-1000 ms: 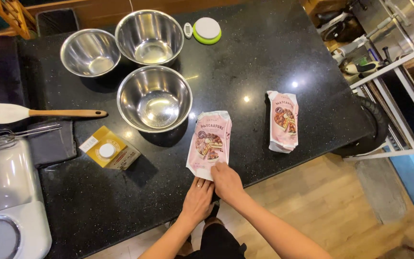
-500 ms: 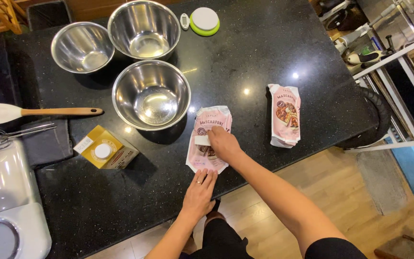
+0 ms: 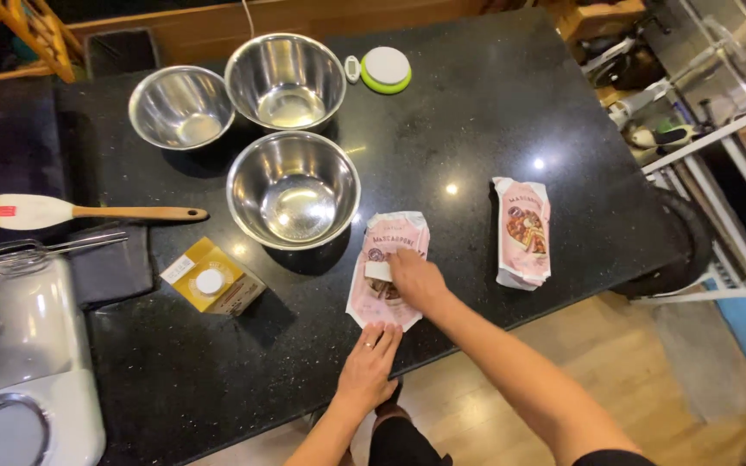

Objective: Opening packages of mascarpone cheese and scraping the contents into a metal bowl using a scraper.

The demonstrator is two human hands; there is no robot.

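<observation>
The pink pouch (image 3: 388, 267) is lying flat on the black counter (image 3: 477, 103), near its front edge, w/ its long axis running near-to-far and leaning a bit right at the far end. The right hand (image 3: 416, 280) is resting on top of the pouch, about mid-way along, fingers curled narrow and pinching a small white tab (image 3: 378, 270) on the pouch face. The left hand (image 3: 369, 367) is pressing flat w/ fingers spread, fingertips touching the pouch's near end, palm sitting on the counter edge; it's holding nothing. So the pouch is lying between the two hands: right on top, left at the near tip.

Just far-left of the pouch, a steel bowl (image 3: 293, 188) is standing upright, its rim nearly touching the pouch's far corner. Two more bowls are sitting farther back: a big one (image 3: 286, 82) and a smaller one (image 3: 181, 107) to its left. A second pink pouch (image 3: 522, 231) is lying to the right, well apart from the hands. A yellow carton (image 3: 211, 278) is lying on its side to the left, near the front. Beyond that, a spatula (image 3: 79, 211) w/ wooden handle and a whisk (image 3: 53, 250) are resting at the left edge. A round white-and-green timer (image 3: 385, 68) is sitting far back.
</observation>
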